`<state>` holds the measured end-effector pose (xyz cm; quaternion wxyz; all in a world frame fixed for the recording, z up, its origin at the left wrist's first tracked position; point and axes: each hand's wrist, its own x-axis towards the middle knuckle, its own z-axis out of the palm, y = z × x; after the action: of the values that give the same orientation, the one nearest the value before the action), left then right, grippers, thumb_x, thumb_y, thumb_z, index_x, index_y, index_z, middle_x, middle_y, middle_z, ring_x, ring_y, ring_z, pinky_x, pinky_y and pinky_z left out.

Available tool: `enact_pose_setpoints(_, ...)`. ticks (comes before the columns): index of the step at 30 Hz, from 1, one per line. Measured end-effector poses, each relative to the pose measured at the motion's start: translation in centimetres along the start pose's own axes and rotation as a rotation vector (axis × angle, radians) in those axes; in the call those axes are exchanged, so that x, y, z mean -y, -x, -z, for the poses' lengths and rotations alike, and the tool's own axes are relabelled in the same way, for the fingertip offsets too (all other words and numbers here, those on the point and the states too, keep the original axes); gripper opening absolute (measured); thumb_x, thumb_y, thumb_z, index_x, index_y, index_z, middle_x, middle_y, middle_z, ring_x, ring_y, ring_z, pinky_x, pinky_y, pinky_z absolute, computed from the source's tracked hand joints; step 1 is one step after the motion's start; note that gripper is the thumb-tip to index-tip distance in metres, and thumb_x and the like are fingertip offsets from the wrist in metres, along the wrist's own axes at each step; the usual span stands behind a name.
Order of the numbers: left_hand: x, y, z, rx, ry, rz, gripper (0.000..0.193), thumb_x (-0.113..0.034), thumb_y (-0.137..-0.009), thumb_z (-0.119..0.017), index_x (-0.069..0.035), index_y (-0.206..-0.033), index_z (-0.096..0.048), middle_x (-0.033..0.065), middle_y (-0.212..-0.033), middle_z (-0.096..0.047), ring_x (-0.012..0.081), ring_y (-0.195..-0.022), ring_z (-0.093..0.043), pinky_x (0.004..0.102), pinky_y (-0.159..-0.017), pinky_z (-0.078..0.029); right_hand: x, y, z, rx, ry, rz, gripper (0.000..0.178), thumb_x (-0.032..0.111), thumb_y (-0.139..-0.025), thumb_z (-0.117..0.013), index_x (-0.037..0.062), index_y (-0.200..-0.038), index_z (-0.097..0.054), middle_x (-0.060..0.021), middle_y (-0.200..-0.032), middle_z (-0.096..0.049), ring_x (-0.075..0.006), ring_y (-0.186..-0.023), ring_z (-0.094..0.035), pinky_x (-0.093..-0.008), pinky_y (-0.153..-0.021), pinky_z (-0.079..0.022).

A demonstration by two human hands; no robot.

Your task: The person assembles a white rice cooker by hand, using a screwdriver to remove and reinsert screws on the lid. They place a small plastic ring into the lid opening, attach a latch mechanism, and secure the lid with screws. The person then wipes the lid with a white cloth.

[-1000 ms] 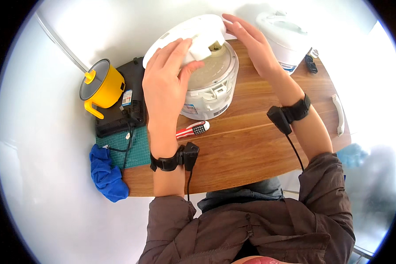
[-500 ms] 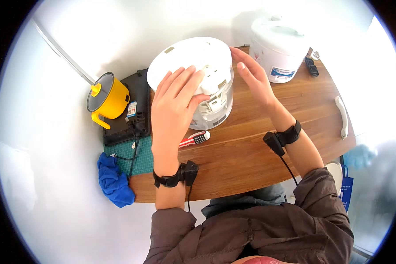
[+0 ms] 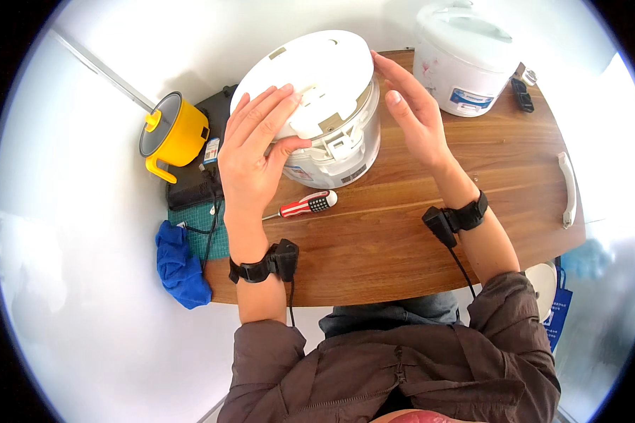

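Observation:
A white rice cooker (image 3: 356,158) stands at the far middle of the table. On its top sits a round white lid (image 3: 331,63), slightly tilted, with slots and a latch part at the front edge. Across the left part of this lid lies my left hand (image 3: 255,144), open, its fingers stretched over the surface and its thumb by the front edge. My right hand (image 3: 416,116) is open at the lid's right side, fingertips at the rim and thumb raised apart. Just in front of the cooker is a screwdriver (image 3: 310,204) with a red, white and black handle.
A yellow pot (image 3: 180,137) stands on a black case (image 3: 190,185) at left, near a green mat (image 3: 219,240) and a blue cloth (image 3: 180,271). To the right are a second white cooker (image 3: 462,67), a black clip-like part (image 3: 521,95) and a white handle (image 3: 566,190).
My left hand has slid left across the lid, baring more of its front and the screwdriver's shaft. My right hand stays by the rim. The whole view has shifted slightly.

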<state>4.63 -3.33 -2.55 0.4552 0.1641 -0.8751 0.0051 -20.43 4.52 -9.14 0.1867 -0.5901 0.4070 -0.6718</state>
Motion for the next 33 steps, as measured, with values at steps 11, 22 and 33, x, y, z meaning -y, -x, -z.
enact_pose_setpoints(11,-1.2,-0.7,0.7,0.051,-0.093,-0.112,0.053,-0.02,-0.073,-0.083,-0.007,-0.124,-0.075,0.0083,-0.128,-0.074,0.0311,-0.126,-0.065,0.0483,-0.114,-0.044,0.5,-0.1,0.3,-0.03,0.035,0.048,0.054,0.03,-0.107,-0.057,0.0025,-0.153,-0.05,-0.0156,-0.152,-0.056,-0.0259,-0.142,-0.05,-0.0389,-0.119,-0.036)
enact_pose_setpoints(22,-1.6,-0.7,1.6,0.186,-0.154,-0.139,0.049,-0.019,-0.075,-0.08,-0.008,-0.122,-0.076,0.0083,-0.13,-0.073,0.0311,-0.129,-0.063,0.0483,-0.116,-0.043,-0.5,0.6,0.4,0.006,0.068,-0.056,0.055,0.034,-0.105,-0.06,0.0033,-0.15,-0.053,-0.0171,-0.148,-0.06,-0.028,-0.139,-0.055,-0.0396,-0.115,-0.042)
enact_pose_setpoints(33,-1.5,-0.3,1.6,0.222,-0.103,-0.111,0.048,-0.012,-0.075,-0.081,-0.009,-0.123,-0.076,0.0089,-0.131,-0.072,0.0312,-0.129,-0.063,0.0487,-0.117,-0.042,-1.1,1.1,0.4,-0.023,0.175,-0.008,0.054,0.034,-0.103,-0.061,0.0038,-0.147,-0.057,-0.0175,-0.146,-0.062,-0.0297,-0.137,-0.058,-0.0389,-0.113,-0.044)
